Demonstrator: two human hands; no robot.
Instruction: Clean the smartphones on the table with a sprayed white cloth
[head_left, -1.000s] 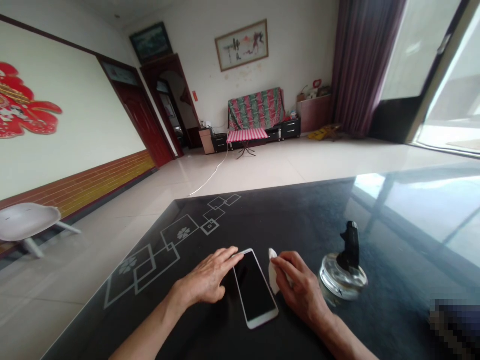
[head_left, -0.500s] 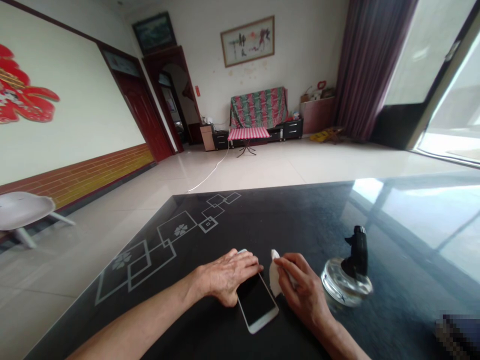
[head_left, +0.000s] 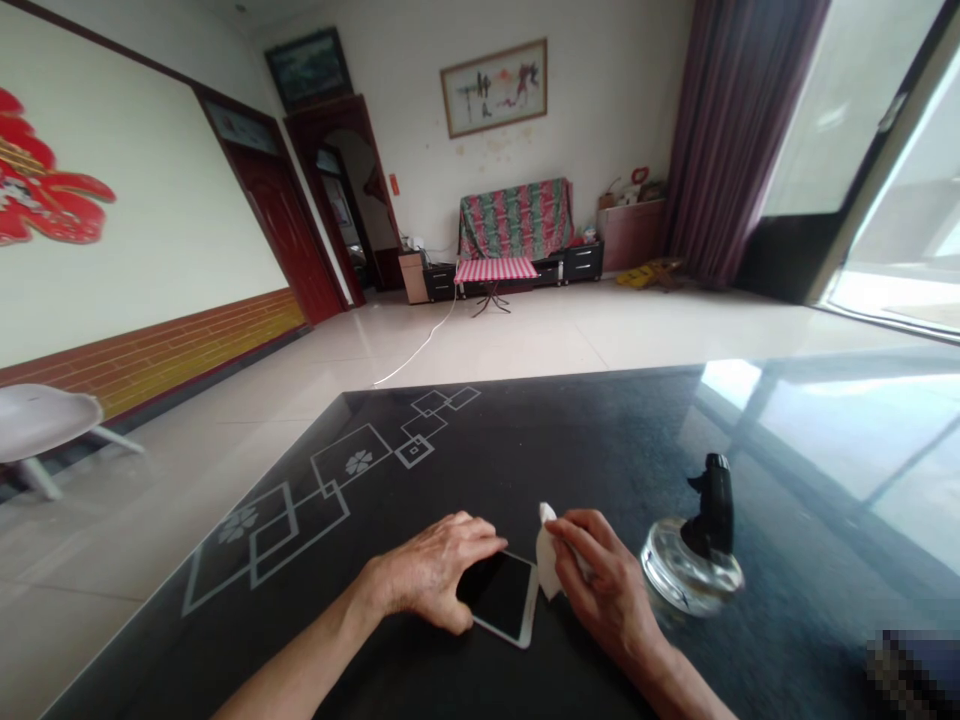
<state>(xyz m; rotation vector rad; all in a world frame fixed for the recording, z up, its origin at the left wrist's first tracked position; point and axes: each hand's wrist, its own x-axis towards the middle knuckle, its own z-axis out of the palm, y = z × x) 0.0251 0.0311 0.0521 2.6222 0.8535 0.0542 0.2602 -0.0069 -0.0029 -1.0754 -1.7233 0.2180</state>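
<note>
A smartphone (head_left: 499, 598) with a dark screen and pale frame lies on the black table, screen up and turned at a slant. My left hand (head_left: 444, 570) grips its left part, the thumb at the near edge and the fingers along the far edge, covering that end. Just right of the phone, my right hand (head_left: 606, 575) pinches a folded white tissue (head_left: 547, 560), which hangs apart from the phone. Beyond the right hand stands a clear round spray bottle (head_left: 691, 570) with a black trigger head and liquid inside.
The glossy black table (head_left: 585, 440) has printed grey squares along its left side. A blurred-out dark object (head_left: 915, 670) lies at the right front corner. To the left on the tiled floor is a white chair (head_left: 49, 425); a small striped table (head_left: 495, 270) stands farther back.
My left hand has shifted left and turned the phone, so its bottom end swings to the right. The right hand with the tissue stays almost in place.
</note>
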